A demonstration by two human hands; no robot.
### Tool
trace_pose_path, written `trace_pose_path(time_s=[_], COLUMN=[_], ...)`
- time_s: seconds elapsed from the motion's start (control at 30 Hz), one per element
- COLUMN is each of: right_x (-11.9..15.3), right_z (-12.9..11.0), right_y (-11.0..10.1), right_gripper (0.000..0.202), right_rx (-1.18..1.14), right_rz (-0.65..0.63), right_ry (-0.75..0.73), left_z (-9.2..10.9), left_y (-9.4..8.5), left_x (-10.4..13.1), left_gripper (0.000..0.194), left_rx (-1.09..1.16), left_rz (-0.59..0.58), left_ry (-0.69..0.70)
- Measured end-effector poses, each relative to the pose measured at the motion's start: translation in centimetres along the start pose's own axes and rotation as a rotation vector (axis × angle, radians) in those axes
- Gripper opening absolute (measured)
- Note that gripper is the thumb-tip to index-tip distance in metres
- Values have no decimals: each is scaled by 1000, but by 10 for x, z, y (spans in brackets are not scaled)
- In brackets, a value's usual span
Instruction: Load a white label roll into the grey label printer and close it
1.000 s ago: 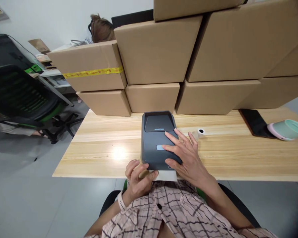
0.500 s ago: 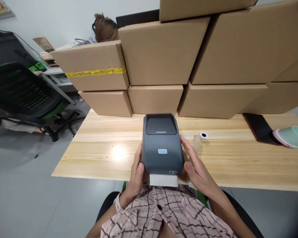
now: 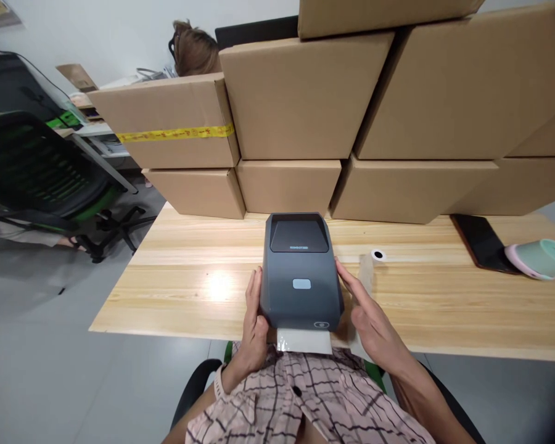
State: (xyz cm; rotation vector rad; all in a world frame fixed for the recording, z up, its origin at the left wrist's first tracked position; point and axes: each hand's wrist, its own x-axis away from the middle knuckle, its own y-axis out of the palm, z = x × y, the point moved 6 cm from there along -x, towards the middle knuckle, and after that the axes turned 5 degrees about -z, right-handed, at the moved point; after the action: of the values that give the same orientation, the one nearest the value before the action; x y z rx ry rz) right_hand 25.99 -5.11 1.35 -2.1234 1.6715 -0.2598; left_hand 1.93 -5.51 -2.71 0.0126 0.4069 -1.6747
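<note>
A dark grey printer-like device (image 3: pixel 301 302) sits on the wooden table near its front edge, with a white label strip (image 3: pixel 304 341) sticking out of its front. My left hand (image 3: pixel 254 330) rests along the device's left side, fingers stretched and nothing held. On the right side my right hand (image 3: pixel 372 317) is open, its fingertips at the device's edge and its thumb apart from it. Beyond the right hand, a small white roll (image 3: pixel 378 255) stands on the table with a translucent strip (image 3: pixel 365 271) running from it toward the front edge, partly behind that hand.
Cardboard boxes (image 3: pixel 305 98) are stacked along the back of the table (image 3: pixel 166 296). At the right lie a dark phone (image 3: pixel 483 243) and a mint-and-pink cup (image 3: pixel 543 259). Behind the boxes a person's head (image 3: pixel 195 49) shows. A black chair (image 3: pixel 41 166) stands at left.
The thumb of my right hand has moved away from the device, to the right. My left hand has shifted slightly down. The view has shifted a little.
</note>
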Motion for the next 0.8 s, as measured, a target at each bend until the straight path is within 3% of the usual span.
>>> trace_pose_path(time_s=[0.1,0.2,0.33,0.47,0.57,0.67,0.8], right_x=[-5,-24,-75,-136,-179,-218,-244], right_z=[-14,-36,-64,-79,-78,-67,-61], right_y=[-10,-25,-45,-61,-71,-80,-83], right_gripper=[83,86,84,82,81,86,88], right_rx=[25,88,233,365,413,401,437], right_rz=[0,-13,49,211,304,348,368], right_ry=[-36,-134,-300,-381,-365,-335,-337], left_z=[16,34,47,36,17,1,-6], left_y=[-8,-22,-39,-40,-28,-20,-20], left_x=[-15,-46,-105,-151,-161,-156,-146], left_gripper=[77,69,63,76,91,101,111], left_rx=[-39,-20,26,71,163,293,370], left_rz=[32,22,-38,-103,-235,-334,-426], left_ry=[82,179,217,99,-60,-180,-243])
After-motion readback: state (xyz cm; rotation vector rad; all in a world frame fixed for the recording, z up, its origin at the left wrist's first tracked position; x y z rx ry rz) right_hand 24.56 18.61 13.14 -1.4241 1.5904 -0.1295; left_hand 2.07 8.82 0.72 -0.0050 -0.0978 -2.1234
